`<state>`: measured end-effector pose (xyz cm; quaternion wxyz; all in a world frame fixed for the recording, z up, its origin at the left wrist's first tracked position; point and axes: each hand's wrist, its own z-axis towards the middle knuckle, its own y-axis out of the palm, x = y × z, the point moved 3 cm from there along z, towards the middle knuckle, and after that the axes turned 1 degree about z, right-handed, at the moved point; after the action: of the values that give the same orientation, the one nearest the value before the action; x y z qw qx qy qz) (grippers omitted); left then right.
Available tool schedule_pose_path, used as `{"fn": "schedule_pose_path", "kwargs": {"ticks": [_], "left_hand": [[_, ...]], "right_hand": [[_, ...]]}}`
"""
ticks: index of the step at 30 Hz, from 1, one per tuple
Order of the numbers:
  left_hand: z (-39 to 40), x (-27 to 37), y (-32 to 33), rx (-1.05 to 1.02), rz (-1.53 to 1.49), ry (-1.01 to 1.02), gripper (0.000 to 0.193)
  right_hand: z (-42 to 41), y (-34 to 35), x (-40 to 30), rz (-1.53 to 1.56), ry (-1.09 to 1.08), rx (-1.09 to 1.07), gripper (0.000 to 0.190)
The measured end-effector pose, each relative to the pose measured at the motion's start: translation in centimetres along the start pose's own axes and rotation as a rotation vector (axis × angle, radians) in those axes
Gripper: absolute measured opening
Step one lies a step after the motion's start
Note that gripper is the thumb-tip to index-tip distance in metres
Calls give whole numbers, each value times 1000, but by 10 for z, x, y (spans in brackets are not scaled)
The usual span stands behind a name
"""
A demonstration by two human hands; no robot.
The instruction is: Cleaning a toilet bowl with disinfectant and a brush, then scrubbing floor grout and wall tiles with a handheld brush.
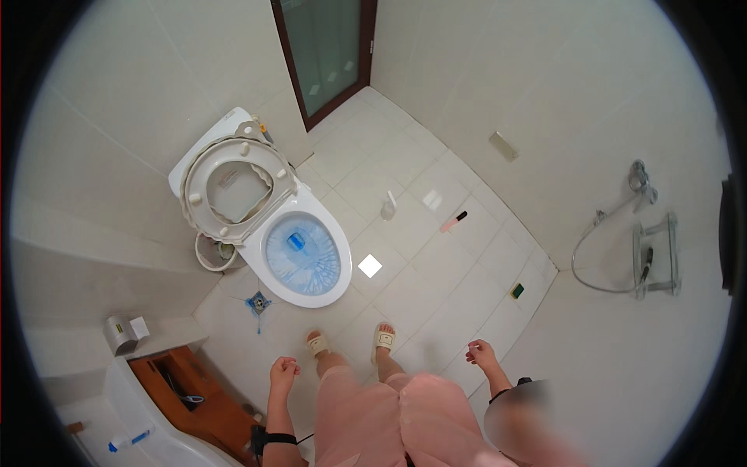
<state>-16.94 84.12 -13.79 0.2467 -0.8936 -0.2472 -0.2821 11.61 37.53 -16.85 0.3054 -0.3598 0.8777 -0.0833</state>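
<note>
My left hand [285, 371] hangs beside my leg with its fingers curled, and no object shows in it. On the other side, my right hand [481, 354] hovers over the tiled floor, fingers loosely bent, with nothing visible between them. Ahead stands a white toilet [345, 257], its lid and padded seat raised, with blue water and foam-like streaks in the bowl. On the floor lie a green and yellow scouring sponge [517, 290], nearest my right hand, and a pink-handled tool with a black end [454, 222]. A clear bottle with a white top [388, 209] is also there.
A blue-stained floor drain [258, 303] lies left of the toilet, near a waste bin [210, 257]. A wooden vanity cabinet [216, 417] with a white basin [140, 403] borders the left. Shower fittings [642, 181] and a glass shelf [659, 257] are on the right wall.
</note>
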Motion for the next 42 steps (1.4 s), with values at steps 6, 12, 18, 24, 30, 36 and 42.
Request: {"fn": "schedule_pose_path", "kwargs": {"ticks": [6,12,18,24,30,36,42], "left_hand": [[23,-32,44,22,52,-160,14],[28,-73,61,72,56,-397,17],[34,-36,92,133,-80,-554,17],[68,24,107,214,-319,-569,18],[55,36,136,319,-497,-685,18],[37,53,185,486,-690,-833,21],[40,23,271,300,-372,-793,37]], "right_hand": [[74,-41,-92,2,-179,5,18],[134,0,-276,-57,-414,-151,18],[171,35,-413,-95,-499,-237,20],[214,74,-524,-212,-579,-320,19],[249,141,-621,-274,-706,-443,18],[303,249,-706,-562,-946,-458,21],[371,402,-751,-692,-1150,-510,32]]}}
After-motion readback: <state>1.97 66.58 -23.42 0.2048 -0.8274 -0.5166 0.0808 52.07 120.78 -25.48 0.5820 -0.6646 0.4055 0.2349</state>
